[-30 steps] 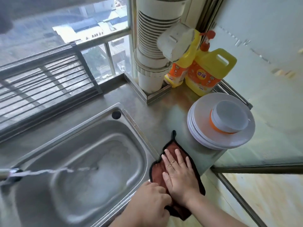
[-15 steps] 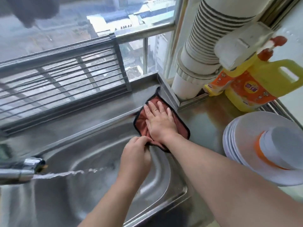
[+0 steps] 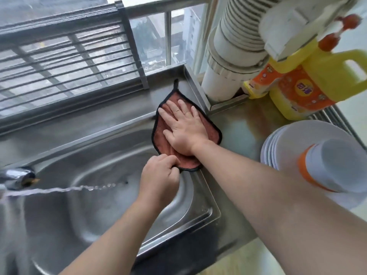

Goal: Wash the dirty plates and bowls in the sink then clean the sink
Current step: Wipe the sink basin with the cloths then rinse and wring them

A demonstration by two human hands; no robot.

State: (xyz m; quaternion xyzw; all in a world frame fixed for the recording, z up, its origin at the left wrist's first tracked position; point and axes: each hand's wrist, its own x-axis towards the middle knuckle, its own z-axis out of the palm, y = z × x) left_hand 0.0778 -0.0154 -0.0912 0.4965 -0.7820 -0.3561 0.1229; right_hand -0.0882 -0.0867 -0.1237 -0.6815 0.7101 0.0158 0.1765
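— Stainless-steel sink (image 3: 200,211): where is the cloth?
— A rust-brown cloth with a black hem (image 3: 161,133) lies on the steel counter at the sink's far right corner, its near edge hanging over the rim.
— And the hands?
— The right hand (image 3: 183,126) presses flat on it, fingers spread. The left hand (image 3: 158,179) pinches its near edge, fingers curled.
— Dishes?
— White plates (image 3: 278,141) are stacked at right, an orange-rimmed white bowl (image 3: 329,165) upside down on top. A chrome tap (image 3: 17,177) runs water into the basin.
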